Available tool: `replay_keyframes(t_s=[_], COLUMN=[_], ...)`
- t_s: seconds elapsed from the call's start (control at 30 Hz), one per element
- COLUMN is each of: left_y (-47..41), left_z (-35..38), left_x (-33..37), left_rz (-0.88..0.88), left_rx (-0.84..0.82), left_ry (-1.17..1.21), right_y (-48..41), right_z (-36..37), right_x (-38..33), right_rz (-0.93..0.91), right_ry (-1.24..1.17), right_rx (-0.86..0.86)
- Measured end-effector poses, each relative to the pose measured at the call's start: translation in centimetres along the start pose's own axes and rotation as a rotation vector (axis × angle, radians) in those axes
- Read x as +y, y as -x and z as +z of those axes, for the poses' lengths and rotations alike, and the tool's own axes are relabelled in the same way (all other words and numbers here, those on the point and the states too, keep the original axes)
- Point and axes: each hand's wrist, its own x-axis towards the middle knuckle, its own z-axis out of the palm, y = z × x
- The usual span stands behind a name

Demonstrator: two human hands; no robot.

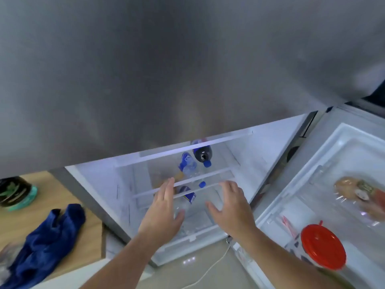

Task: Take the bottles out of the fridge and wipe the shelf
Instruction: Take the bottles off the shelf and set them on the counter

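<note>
The fridge stands open below me, with glass shelves (pixel 183 150) seen from above. A dark soda bottle (pixel 201 153) with a blue cap and a clear water bottle (pixel 187 164) with a blue label lie on an upper shelf. Another clear bottle (pixel 188 198) with a blue label and blue cap lies lower, between my hands. My left hand (pixel 163 215) and my right hand (pixel 231 207) both reach into the fridge with fingers apart, holding nothing. The left thumb is close to the lower bottle; contact is unclear. A blue cloth (pixel 48 243) lies crumpled on the wooden counter to the left.
The open fridge door (pixel 341 155) on the right holds a red-lidded jar (pixel 323 249) and wrapped food (pixel 362 195). A dark round container (pixel 15 191) sits on the wooden counter (pixel 54 190). The grey upper fridge front fills the top. A white cable (pixel 210 270) lies on the floor.
</note>
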Motion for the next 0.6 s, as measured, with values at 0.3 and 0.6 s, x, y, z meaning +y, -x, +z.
replay_keyframes(t_s=[0.3,0.6], left_y=[-16.8,-24.2], left_z=[5.3,8.3], left_x=[-5.6,-7.3], left_rz=[0.103,0.237], left_rx=[0.028,-0.004], left_ry=[-0.209,-0.233], right_y=[-18.1,-21.9], right_z=[11.4,15.6], right_x=[2.7,4.0], right_rz=[0.100,0.037], right_ry=[-0.054,-0.193], right_rx=[0.095,0.211])
